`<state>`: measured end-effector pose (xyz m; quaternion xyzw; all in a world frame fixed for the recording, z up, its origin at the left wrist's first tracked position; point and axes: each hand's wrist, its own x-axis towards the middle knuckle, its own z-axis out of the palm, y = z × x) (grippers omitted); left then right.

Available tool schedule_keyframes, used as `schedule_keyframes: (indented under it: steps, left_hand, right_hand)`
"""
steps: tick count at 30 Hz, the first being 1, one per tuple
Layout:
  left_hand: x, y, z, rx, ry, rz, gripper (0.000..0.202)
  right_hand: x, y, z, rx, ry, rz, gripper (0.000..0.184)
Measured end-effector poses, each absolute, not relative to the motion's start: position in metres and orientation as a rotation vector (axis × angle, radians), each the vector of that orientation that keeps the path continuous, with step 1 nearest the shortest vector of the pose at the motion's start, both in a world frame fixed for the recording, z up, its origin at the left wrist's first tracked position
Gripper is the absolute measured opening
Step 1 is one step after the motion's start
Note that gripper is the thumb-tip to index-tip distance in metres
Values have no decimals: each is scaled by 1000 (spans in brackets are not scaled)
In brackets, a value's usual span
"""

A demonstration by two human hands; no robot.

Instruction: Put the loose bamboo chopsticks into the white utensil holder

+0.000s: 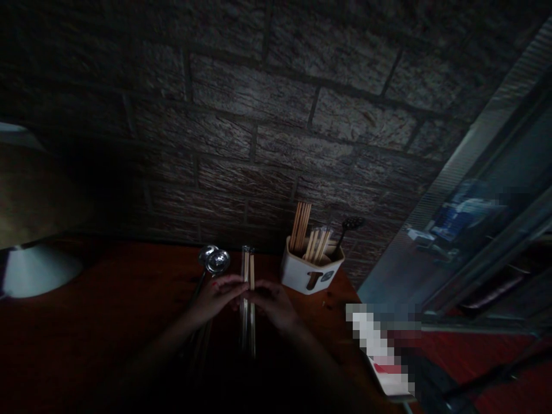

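Reddish-brown wooden table (107, 322) in dim light, seen from above. Nearest the viewer, the left hand (215, 296) and right hand (272, 302) meet over the middle of the table. The fingertips of both are pinched shut on a chopstick bundle (248, 267) held between them, its pale tips pointing away. Just beside the left hand, two shiny metal ladles (214, 260) lie on the table. Further back, right of the bundle, a white holder (310, 276) stands full of wooden chopsticks. Behind everything rises a dark brick wall (276, 115).
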<state>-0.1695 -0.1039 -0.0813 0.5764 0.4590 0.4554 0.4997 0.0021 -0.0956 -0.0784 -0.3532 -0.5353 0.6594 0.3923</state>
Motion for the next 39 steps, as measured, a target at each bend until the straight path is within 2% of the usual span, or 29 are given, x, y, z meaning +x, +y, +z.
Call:
schedule_keyframes:
  steps: [11, 22, 26, 30, 35, 39]
  left_hand:
    - [-169, -101, -83, 1189, 1032, 1258, 28]
    - [-163, -105, -80, 1265, 1095, 1156, 31]
    - [-165, -101, -75, 1422, 1172, 1095, 33]
    - [-164, -83, -51, 1526, 1369, 1311, 41]
    - [-133, -40, -2, 1599, 1266, 1533, 44]
    - [-94, -3, 20, 1586, 1151, 1515, 45]
  right_hand:
    - [9, -91, -71, -944, -1322, 1606, 36]
    - [10, -89, -85, -923, -1569, 1593, 42]
    - [14, -85, -83, -979, -1572, 1601, 38]
    - [17, -79, -89, -1067, -1649, 1604, 27]
    - [17, -74, -101, -1097, -1709, 1633, 24]
    - [19, -71, -101, -1120, -1694, 1644, 23]
